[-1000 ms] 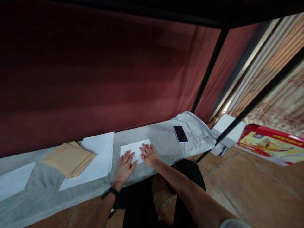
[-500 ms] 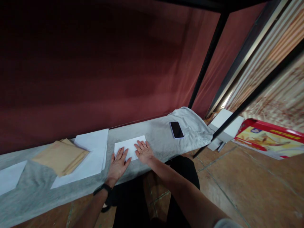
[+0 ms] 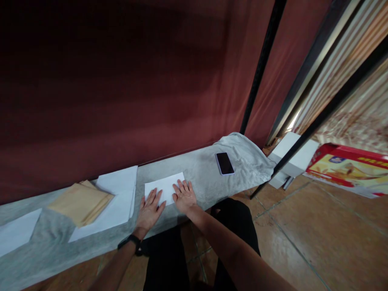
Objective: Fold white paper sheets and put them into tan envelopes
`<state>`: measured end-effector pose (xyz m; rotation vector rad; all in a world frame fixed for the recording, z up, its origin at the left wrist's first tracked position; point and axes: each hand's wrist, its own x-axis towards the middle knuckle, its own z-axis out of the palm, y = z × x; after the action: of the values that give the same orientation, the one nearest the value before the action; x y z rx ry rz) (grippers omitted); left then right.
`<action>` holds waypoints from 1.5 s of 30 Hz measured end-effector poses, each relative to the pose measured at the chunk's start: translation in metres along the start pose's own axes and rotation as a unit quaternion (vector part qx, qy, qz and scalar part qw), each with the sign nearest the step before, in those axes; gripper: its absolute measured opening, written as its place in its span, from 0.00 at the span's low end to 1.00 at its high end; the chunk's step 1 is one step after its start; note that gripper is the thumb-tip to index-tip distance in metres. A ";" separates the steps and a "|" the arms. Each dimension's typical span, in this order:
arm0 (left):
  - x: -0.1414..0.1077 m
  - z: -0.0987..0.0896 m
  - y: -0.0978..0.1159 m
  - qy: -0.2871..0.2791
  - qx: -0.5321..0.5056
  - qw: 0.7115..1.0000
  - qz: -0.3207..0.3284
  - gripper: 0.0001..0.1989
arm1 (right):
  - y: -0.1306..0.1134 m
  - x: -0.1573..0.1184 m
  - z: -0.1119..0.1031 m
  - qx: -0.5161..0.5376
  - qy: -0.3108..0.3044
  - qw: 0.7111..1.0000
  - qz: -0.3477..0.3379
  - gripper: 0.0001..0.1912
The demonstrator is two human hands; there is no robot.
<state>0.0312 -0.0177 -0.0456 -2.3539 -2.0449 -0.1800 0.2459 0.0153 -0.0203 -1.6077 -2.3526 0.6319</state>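
A small white sheet of paper (image 3: pixel 165 185), perhaps folded, lies flat on the grey cloth (image 3: pixel 198 169) that covers the narrow bench. My left hand (image 3: pixel 150 210) rests on its left part, palm down with the fingers spread. On its lower right corner lies my right hand (image 3: pixel 184 197), also flat with fingers apart. To the left, several brown paper envelopes (image 3: pixel 80 202) are piled on larger white sheets (image 3: pixel 121 202). Another white sheet (image 3: pixel 20 231) is at the far left. A phone (image 3: pixel 224 163) with a dark screen lies right of my hands.
A dark red wall (image 3: pixel 136 101) rises behind the bench. Black metal posts (image 3: pixel 262 68) stand at the right end. On the tiled floor (image 3: pixel 318 226) are a white box (image 3: pixel 298 151) and a red and yellow carton (image 3: pixel 348 169).
The camera view has shifted slightly. My right hand has slid a little down toward the paper's lower right corner; my left hand stays on the paper.
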 end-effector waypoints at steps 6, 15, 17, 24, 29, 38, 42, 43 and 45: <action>-0.001 -0.001 0.003 0.006 -0.009 1.000 -0.002 0.31 | -0.002 0.001 0.003 -0.023 0.013 1.000 0.003 0.30; -0.003 -0.010 0.006 0.005 -0.017 1.000 0.000 0.30 | -0.009 -0.002 0.005 -0.071 0.055 0.996 -0.003 0.28; -0.004 -0.012 0.007 0.002 -0.015 1.000 -0.003 0.30 | -0.011 -0.003 0.004 -0.074 0.049 0.996 0.004 0.28; -0.007 -0.017 0.009 0.016 -0.024 1.000 -0.005 0.29 | -0.014 -0.004 0.010 -0.089 0.071 0.993 0.037 0.28; -0.008 -0.016 0.009 0.026 -0.022 0.999 -0.006 0.29 | -0.016 -0.005 0.011 -0.092 0.076 0.992 0.045 0.27; -0.008 -0.005 0.006 0.054 -0.024 0.998 0.001 0.29 | -0.018 -0.006 0.007 -0.094 0.088 0.991 0.039 0.27; -0.007 0.001 0.002 0.071 -0.021 0.997 0.007 0.29 | -0.015 -0.005 0.010 -0.089 0.095 0.991 0.030 0.27; -0.007 0.002 0.001 0.075 -0.018 0.997 0.010 0.29 | -0.014 -0.004 0.012 -0.085 0.094 0.991 0.029 0.27; -0.007 0.004 -0.001 0.082 -0.013 0.996 0.018 0.29 | -0.011 -0.003 0.015 -0.079 0.095 0.992 0.028 0.27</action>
<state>0.0297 -0.0237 -0.0506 -2.3026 -1.9355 -0.3866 0.2321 0.0058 -0.0282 -1.7198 -2.2740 0.2930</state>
